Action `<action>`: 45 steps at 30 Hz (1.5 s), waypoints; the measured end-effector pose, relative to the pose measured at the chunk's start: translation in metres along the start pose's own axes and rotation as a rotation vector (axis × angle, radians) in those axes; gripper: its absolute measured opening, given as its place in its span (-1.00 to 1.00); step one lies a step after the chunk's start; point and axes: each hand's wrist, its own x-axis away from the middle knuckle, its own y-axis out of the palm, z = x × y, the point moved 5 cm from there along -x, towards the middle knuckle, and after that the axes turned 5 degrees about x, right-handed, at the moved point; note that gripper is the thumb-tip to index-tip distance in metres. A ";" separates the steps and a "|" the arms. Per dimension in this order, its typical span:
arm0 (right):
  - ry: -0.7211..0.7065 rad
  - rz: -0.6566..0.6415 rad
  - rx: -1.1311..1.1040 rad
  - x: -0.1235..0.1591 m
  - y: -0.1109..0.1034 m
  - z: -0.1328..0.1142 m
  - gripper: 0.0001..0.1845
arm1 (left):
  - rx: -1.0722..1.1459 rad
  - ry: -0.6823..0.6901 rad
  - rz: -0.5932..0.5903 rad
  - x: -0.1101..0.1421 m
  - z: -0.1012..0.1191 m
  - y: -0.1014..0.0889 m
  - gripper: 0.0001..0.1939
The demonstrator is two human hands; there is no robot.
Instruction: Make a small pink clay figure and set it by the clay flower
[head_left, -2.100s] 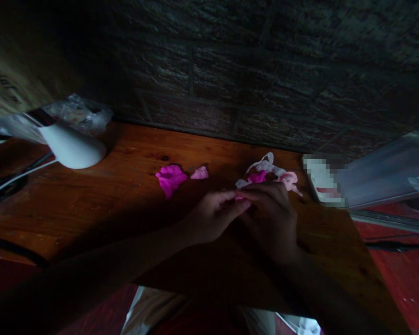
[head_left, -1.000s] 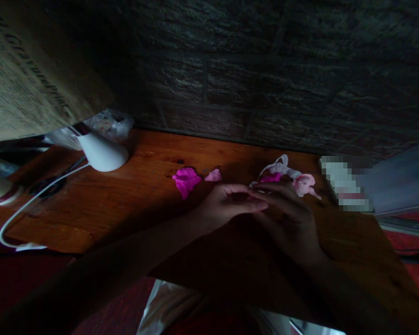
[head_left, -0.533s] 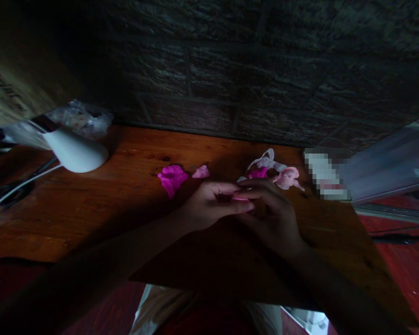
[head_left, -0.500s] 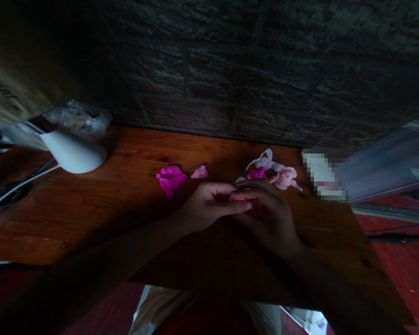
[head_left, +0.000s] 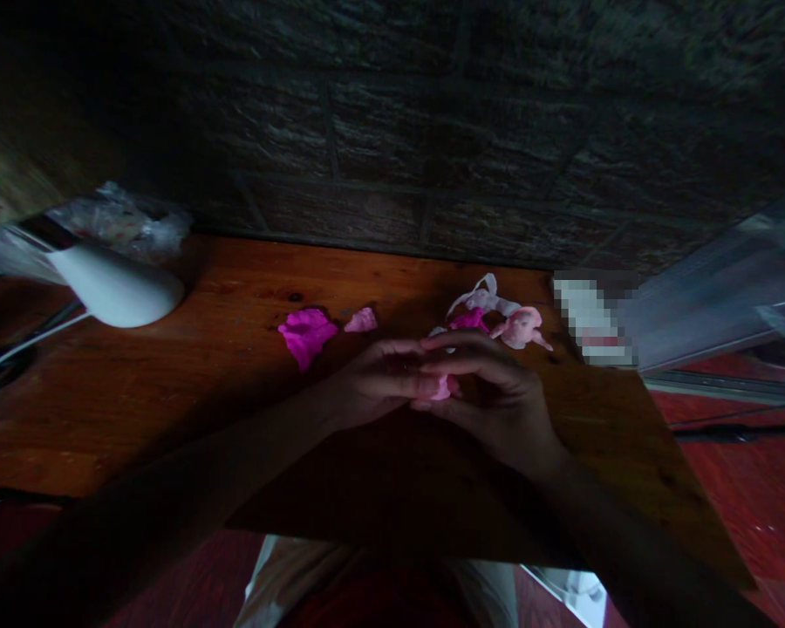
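Over the middle of the wooden table, my left hand (head_left: 383, 382) and my right hand (head_left: 497, 392) meet at the fingertips. Pinched between them is a small pink piece (head_left: 440, 388), soft-looking like modelling clay; the fingers hide most of it. Beyond my left hand lie a flat, ragged magenta piece (head_left: 307, 333) and a smaller pink lump (head_left: 361, 320). Just past my right hand is a cluster: a thin whitish looped piece (head_left: 488, 296), another magenta piece (head_left: 469, 319) and a pale pink one (head_left: 522, 326).
A white lamp-like cone (head_left: 118, 288) with a cable stands at the left, crumpled clear plastic (head_left: 131, 222) behind it. A dark brick-patterned wall (head_left: 379, 157) borders the table's (head_left: 235, 288) back. At the right are a blurred-out pale item (head_left: 595, 323) and a translucent panel (head_left: 713, 279).
My fingers have shifted around the pink piece, and more of it shows between the fingertips. The whole view has moved slightly, so the table things appear a little further left.
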 end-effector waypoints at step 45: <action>-0.170 0.078 0.274 0.000 -0.011 0.000 -0.63 | 0.090 0.016 0.021 0.001 0.005 -0.005 -0.70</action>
